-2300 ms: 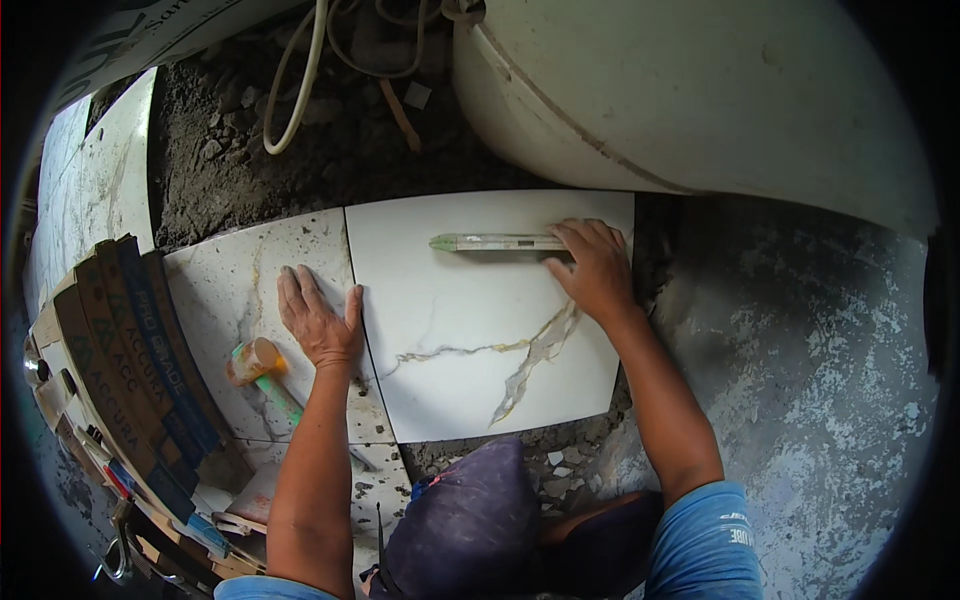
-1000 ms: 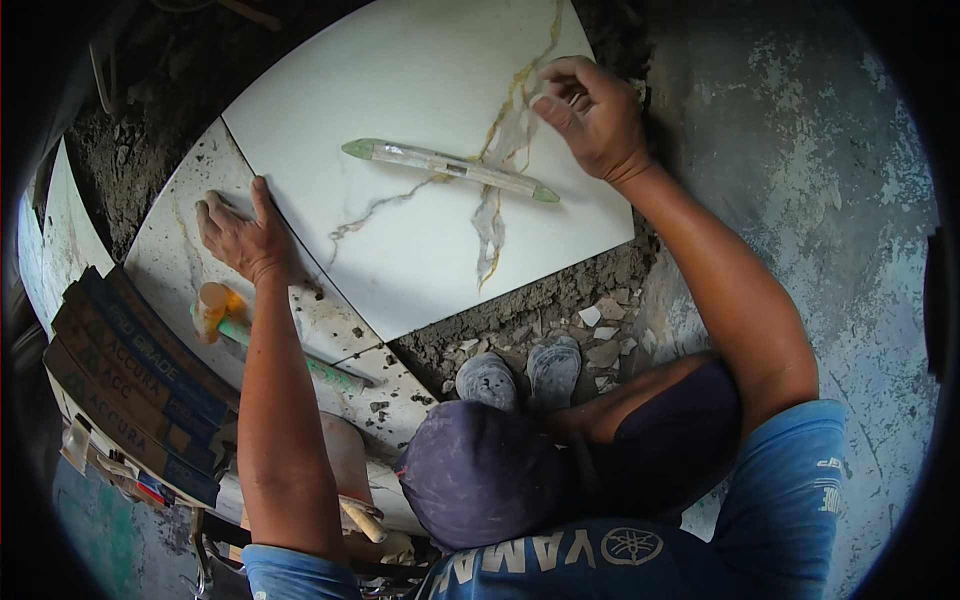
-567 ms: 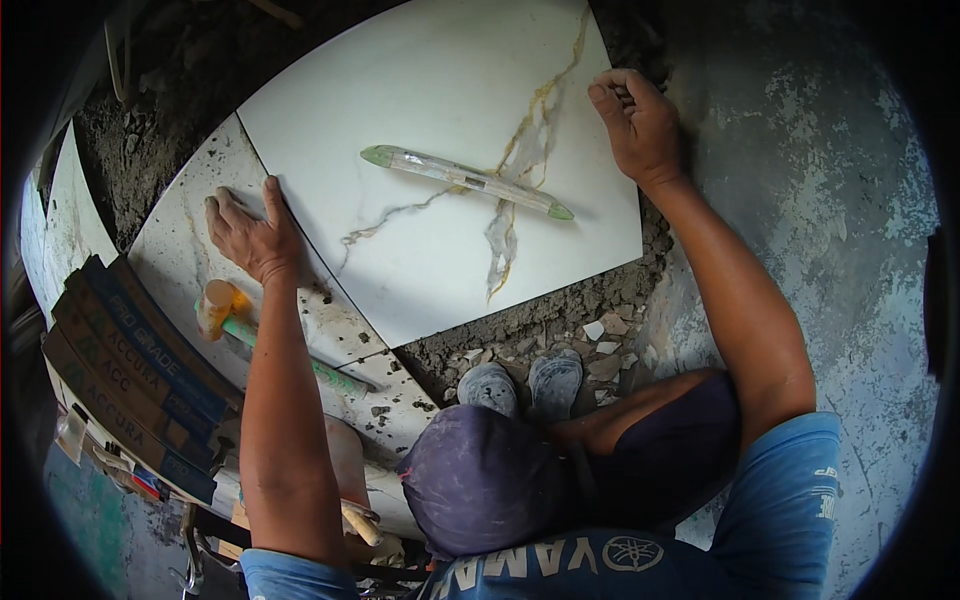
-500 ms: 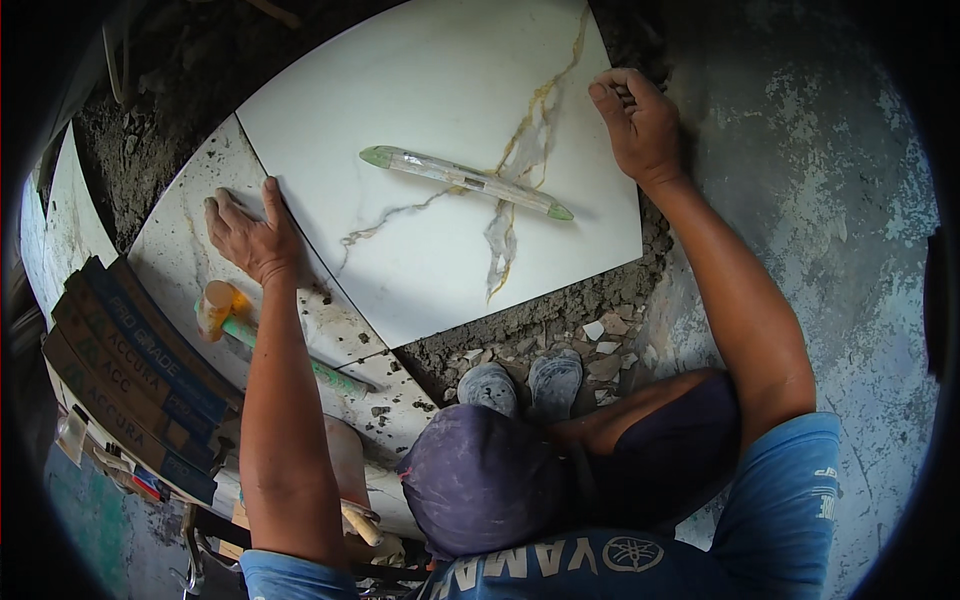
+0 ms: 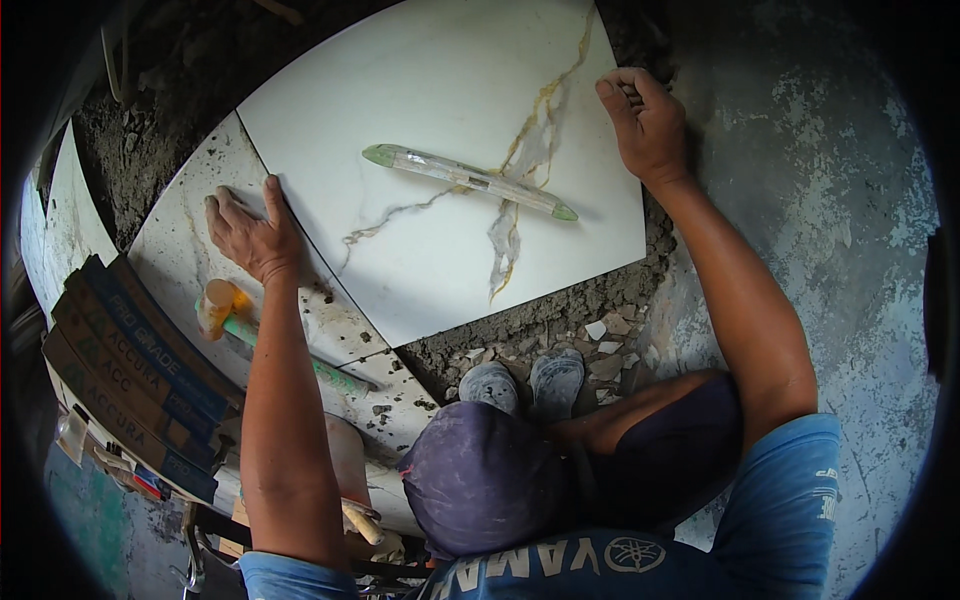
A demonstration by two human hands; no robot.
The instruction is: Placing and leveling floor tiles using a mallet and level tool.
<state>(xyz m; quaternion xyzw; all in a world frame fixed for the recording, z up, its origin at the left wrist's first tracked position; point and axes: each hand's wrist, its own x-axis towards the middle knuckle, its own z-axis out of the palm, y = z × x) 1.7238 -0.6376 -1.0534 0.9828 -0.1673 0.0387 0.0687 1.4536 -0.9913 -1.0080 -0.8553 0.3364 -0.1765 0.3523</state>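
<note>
A large white marble-look tile with gold and grey veins lies in front of me. Across it rests a long level with green ends. My left hand is open, fingers spread on a dirtier neighbouring tile, its thumb beside the seam. At the large tile's right edge is my right hand, its fingers curled in and its thumb over the edge. I see nothing inside those fingers. Beside my left forearm lies a mallet with an orange head and green handle.
Rough mortar with tile chips borders the near edge, by my dusty feet. Stacked tile boxes stand at left. A worn grey-blue floor spreads on the right. A wooden handle shows beside my left arm.
The large tile and the level on it have shifted very slightly to the right, and my right hand with them. My left hand stays where it was.
</note>
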